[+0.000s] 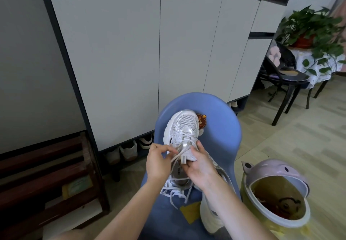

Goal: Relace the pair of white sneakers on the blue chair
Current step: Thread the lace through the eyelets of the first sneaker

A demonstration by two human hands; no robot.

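White mesh sneaker: toe-up on rounded blue plastic chair. Left hand pinches flat white lace; right hand grips tongue. Second sneaker on chair seat. Risk: slack lace slipping out of its eyelet.

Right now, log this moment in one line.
left hand: pinches lace | right hand: holds sneaker tongue | lacing: unfinished

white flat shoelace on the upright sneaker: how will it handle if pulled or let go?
The flat white shoelace is probably floppy: its loose ends drape in tangles over the blue plastic chair. Likely light, since the left hand lifts it with a fingertip pinch. It may snag: strands cross on the white mesh sneaker.
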